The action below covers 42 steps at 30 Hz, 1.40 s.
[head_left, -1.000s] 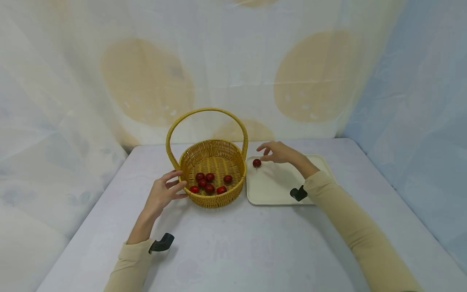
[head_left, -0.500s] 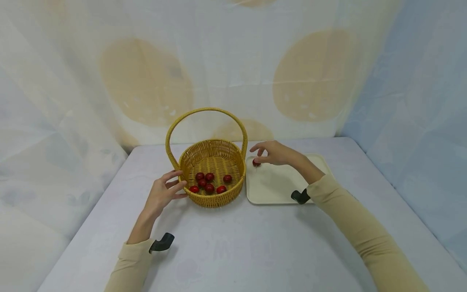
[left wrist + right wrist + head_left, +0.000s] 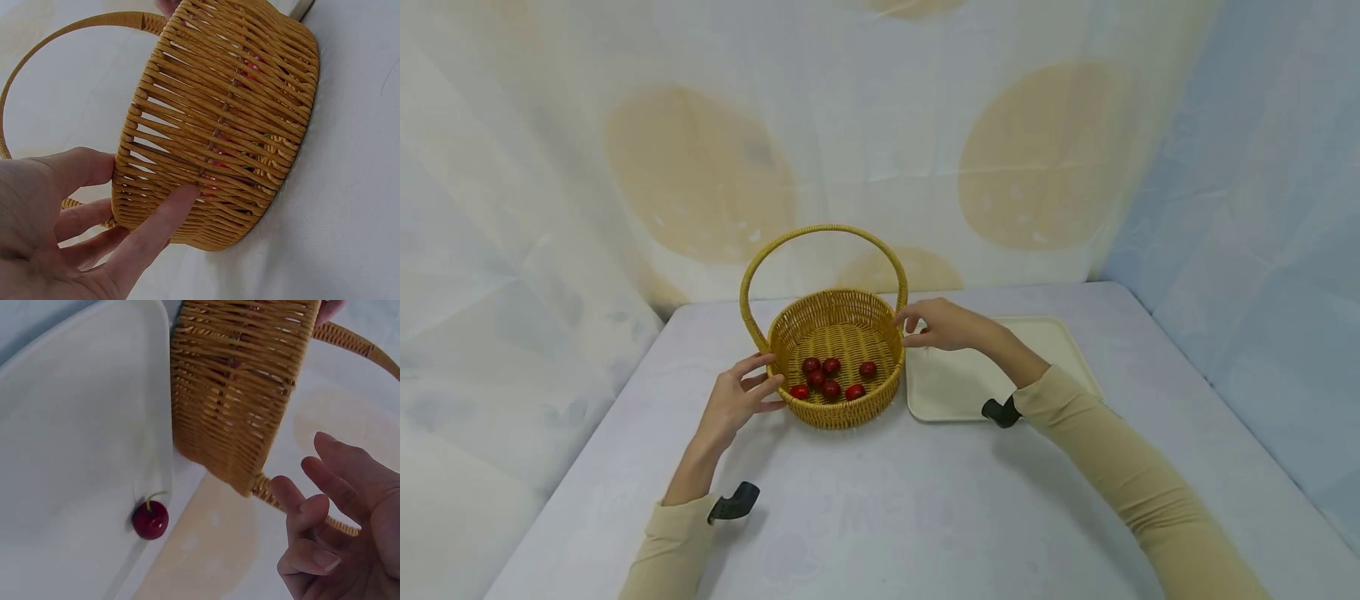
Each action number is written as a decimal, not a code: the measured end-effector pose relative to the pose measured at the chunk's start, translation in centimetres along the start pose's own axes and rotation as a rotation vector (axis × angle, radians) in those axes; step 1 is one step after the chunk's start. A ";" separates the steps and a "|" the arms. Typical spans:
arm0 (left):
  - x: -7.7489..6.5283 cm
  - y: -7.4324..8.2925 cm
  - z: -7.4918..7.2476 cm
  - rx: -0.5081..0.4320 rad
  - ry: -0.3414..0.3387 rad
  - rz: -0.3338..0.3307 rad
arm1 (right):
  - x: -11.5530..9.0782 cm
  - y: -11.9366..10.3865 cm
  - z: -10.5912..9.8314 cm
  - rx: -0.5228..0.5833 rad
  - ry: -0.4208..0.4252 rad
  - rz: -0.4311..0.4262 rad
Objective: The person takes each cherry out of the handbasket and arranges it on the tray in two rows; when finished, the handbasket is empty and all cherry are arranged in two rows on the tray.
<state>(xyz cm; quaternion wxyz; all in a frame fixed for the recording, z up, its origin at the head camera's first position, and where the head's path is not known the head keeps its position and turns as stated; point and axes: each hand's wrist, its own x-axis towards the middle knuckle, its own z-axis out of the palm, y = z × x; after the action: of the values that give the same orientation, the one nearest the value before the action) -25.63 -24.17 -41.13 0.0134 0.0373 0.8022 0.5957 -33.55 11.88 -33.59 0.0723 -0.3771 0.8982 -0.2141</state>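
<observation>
A yellow wicker basket (image 3: pixel 842 417) with a tall arched handle stands on the table, several red cherries (image 3: pixel 831 389) lying on its floor. At its left side, my left hand (image 3: pixel 733 398) holds the rim near the handle's base; in the left wrist view one fingertip presses the outer wall. My right hand (image 3: pixel 951 323) hovers between the basket's right rim and the tray, fingers loosely bent with nothing in them. Below the hand, one dark red cherry (image 3: pixel 150 520) with a green stem lies in the tray's corner, mostly hidden by the hand in the head view.
A cream rectangular tray (image 3: pixel 977 392) lies just right of the basket, partly under my right forearm. A pale cloth with tan circles (image 3: pixel 1045 158) hangs behind the table (image 3: pixel 865 517). A dark wrist mount (image 3: pixel 735 502) projects from each sleeve.
My right hand has moved left and slightly lower, from over the tray past its cherry to the basket's right rim. The cherry has stayed on the tray. My left hand has not moved.
</observation>
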 end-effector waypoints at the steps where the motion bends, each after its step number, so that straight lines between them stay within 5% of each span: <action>1: 0.0 0.0 0.0 0.001 -0.001 0.001 | 0.1 -0.2 0.1 -0.002 -0.003 -0.001; 18: -0.2 0.2 0.1 -0.010 -0.017 0.009 | 3.7 -2.3 2.4 0.006 -0.032 -0.063; 42: 0.1 -0.2 -0.1 -0.017 -0.009 0.012 | 7.5 -2.8 5.9 0.071 -0.091 0.005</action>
<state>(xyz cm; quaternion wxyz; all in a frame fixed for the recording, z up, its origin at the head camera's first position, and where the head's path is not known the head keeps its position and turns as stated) -25.71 -24.29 -41.29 0.0137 0.0446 0.7967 0.6026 -35.33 2.88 -37.48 0.1270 -0.3813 0.8868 -0.2281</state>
